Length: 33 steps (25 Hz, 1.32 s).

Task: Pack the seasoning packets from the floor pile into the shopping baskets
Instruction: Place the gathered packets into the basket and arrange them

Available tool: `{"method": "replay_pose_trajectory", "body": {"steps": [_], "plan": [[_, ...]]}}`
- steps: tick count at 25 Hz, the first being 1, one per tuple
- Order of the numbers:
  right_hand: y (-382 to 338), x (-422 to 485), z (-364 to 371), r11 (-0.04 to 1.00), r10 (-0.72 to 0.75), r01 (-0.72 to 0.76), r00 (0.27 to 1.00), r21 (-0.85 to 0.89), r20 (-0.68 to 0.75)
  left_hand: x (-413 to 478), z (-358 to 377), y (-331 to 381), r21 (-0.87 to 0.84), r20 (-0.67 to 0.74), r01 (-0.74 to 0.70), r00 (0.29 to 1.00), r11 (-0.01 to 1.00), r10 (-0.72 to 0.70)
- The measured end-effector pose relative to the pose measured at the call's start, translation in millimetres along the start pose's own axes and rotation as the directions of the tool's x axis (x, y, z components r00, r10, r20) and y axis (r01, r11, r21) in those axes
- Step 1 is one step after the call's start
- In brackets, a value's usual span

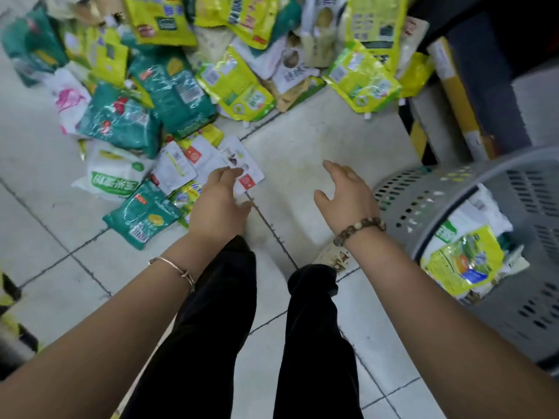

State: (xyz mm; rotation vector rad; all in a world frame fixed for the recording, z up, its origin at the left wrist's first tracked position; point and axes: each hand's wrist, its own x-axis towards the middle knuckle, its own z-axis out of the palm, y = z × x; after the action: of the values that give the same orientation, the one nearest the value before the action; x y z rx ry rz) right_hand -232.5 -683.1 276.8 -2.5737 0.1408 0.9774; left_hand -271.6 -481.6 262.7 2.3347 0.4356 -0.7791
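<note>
In the head view, your left grip (220,201), released and empty, touches the small white packet (248,173) at the floor pile's (169,86) near edge, so lift its free corner toward the one grey basket (423,192) beside your released right grip (344,192); well over a dozen packets lie piled, about three packed.

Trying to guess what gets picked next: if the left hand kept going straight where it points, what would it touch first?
Most likely the small white packet with the red mark, at the near edge of the pile; the left hand seems almost on it, though depth is unclear.
</note>
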Motion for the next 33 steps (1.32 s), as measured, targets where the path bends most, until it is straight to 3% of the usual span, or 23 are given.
{"method": "replay_pose_trajectory", "body": {"steps": [6, 10, 16, 21, 23, 26, 29, 33], "plan": [[-84, 31, 47, 0.993, 0.024, -0.004, 0.985, -0.116, 0.173, 4, -35, -99, -0.03, 0.052, 0.224, 0.974, 0.974, -0.222], [-115, 52, 76, 0.992, 0.043, -0.017, 0.977, -0.126, 0.21, 17, -34, -143, -0.055, 0.074, 0.311, 0.949, 0.949, -0.307], [-132, 111, 157, 0.987, 0.157, -0.135, 0.938, -0.091, 0.309, 68, 5, -206, -0.124, 0.137, 0.504, 0.862, 0.855, -0.488], [-120, 187, 235, 0.983, 0.176, -0.149, 0.923, -0.106, 0.343, 147, 52, -262, -0.256, 0.164, 0.626, 0.779, 0.737, -0.605], [-115, 218, 260, 0.982, 0.181, -0.151, 0.926, -0.114, 0.331, 179, 66, -279, -0.226, 0.085, 0.58, 0.812, 0.782, -0.577], [-108, 250, 293, 0.987, 0.153, -0.134, 0.95, -0.088, 0.272, 205, 86, -299, 0.042, -0.031, 0.411, 0.912, 0.911, -0.41], [-108, 265, 319, 0.988, 0.136, -0.117, 0.97, -0.105, 0.199, 210, 103, -316, 0.257, -0.011, 0.296, 0.953, 0.92, -0.303], [-109, 264, 340, 0.983, 0.145, -0.134, 0.986, -0.123, 0.084, 212, 110, -340, 0.265, -0.095, 0.243, 0.97, 0.933, -0.225]]}}
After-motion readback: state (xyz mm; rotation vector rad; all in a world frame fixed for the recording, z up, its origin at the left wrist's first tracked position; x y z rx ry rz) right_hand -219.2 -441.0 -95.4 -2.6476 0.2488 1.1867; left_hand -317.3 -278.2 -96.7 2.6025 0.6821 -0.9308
